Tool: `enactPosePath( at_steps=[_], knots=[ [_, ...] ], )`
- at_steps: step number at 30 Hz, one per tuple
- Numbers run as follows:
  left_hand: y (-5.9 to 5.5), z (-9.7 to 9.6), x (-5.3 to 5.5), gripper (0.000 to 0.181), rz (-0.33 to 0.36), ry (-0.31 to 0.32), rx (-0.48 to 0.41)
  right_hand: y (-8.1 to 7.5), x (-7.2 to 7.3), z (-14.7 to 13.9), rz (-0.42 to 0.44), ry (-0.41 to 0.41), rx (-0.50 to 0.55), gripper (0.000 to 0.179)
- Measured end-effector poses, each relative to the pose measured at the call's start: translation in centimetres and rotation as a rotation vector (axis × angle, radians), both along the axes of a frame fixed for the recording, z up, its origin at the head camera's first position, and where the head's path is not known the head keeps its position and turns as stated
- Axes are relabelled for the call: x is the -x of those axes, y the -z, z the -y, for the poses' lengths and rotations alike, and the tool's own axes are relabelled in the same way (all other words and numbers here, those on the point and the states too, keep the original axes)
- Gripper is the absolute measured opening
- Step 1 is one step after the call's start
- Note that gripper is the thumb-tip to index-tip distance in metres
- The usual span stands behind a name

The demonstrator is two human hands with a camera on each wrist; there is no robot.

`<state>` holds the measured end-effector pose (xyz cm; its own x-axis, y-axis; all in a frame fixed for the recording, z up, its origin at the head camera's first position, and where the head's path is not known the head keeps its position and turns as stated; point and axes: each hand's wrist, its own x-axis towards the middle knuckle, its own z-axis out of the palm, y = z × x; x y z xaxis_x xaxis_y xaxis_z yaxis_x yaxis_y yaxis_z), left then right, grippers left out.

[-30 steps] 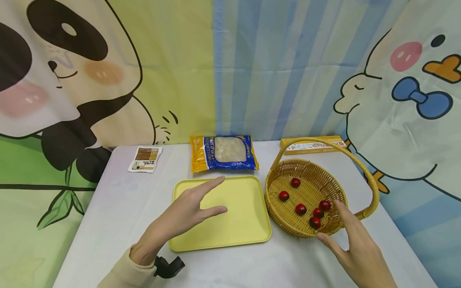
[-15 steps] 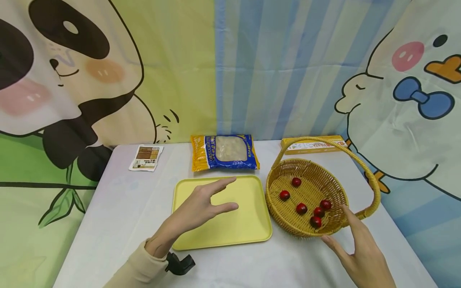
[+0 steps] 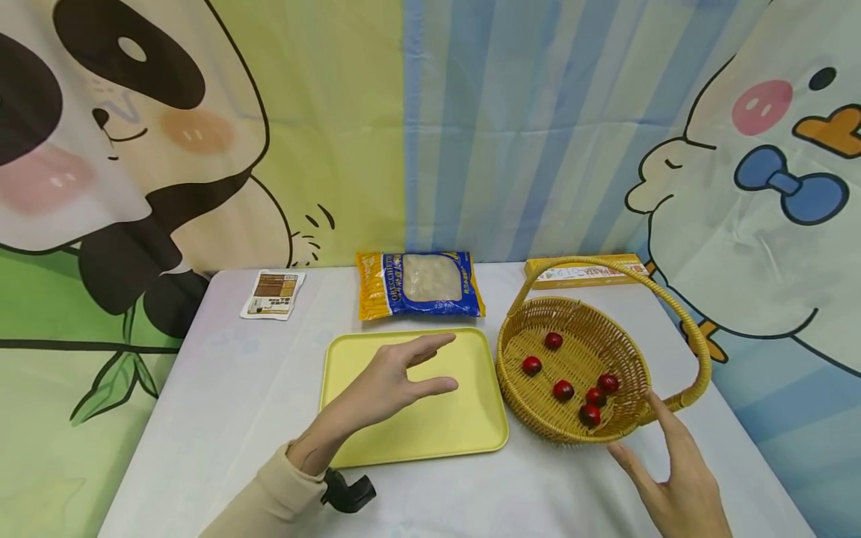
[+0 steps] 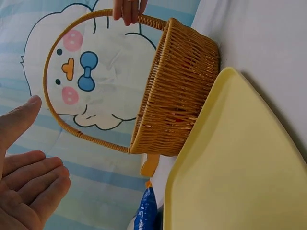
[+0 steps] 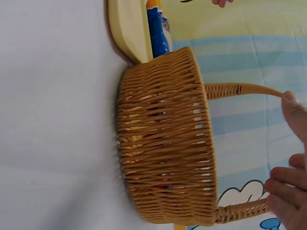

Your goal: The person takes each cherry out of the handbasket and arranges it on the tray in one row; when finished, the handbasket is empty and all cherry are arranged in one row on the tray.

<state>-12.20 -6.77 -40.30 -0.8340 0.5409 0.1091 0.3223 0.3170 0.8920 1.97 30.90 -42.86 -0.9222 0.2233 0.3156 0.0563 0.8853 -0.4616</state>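
My left hand (image 3: 383, 387) hovers over the yellow tray (image 3: 471, 418), thumb and fingers spread apart and holding nothing. In the left wrist view its palm and fingers (image 4: 41, 184) show with the tray off to the right. At the front right of the round wicker basket (image 3: 578, 351), my right hand (image 3: 682, 478) is held with thumb and fingers apart, fingertips right at the rim in the head view. Several dark red cherries (image 3: 563, 390) lie inside the basket, whose tall arched handle (image 3: 699, 359) rises over it. The right wrist view shows the basket's woven side (image 5: 165, 139).
Behind the tray lies a blue and yellow pasta bag (image 3: 430, 280). A flat yellow box (image 3: 585, 273) stands behind the basket, and a small white and brown packet (image 3: 272, 295) is at the back left. A cartoon curtain (image 3: 471, 149) hangs along the table's far edge.
My left hand has drifted right across the tray. The right hand has shifted slightly right and down at the basket's rim. Basket, cherries and tray stay in place.
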Motion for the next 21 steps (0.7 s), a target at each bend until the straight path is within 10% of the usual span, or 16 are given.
enactPosePath(
  at_steps=[21],
  knots=[
    [1.0, -2.5, 1.7, 0.063, 0.093, 0.077, -0.104, 3.3, 0.0, -0.3, -0.325, 0.304, 0.206, 0.059]
  ],
)
